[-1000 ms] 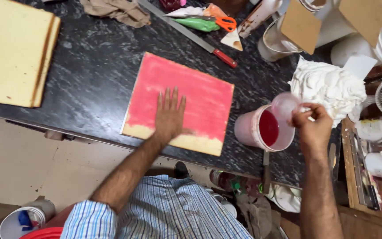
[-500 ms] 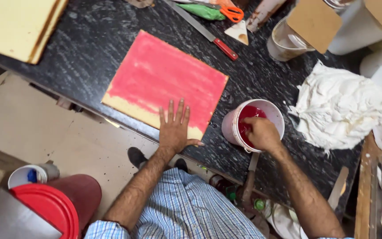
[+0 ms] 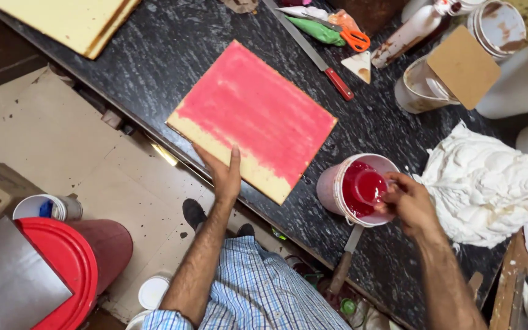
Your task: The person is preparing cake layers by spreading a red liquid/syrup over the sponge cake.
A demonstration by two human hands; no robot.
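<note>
A flat rectangular sponge sheet (image 3: 258,116), soaked pink-red on top with a pale yellow strip along its near edge, lies on the dark stone counter (image 3: 172,55). My left hand (image 3: 224,174) grips that near edge, thumb on top. My right hand (image 3: 407,201) holds a small cup (image 3: 371,186) dipped inside a white tub (image 3: 337,186) of red liquid, just right of the sheet.
A long red-handled knife (image 3: 319,58), orange scissors (image 3: 354,40), a scraper and a green piping bag lie at the back. White cream mound (image 3: 490,183) at right. More yellow sheets (image 3: 74,21) at far left. Red bin (image 3: 62,269) on the floor. Containers with cardboard lids at back right.
My left hand slid from flat on the sheet to gripping its near edge. My right hand lowered the cup from above the tub down into the red liquid. The camera view shifted.
</note>
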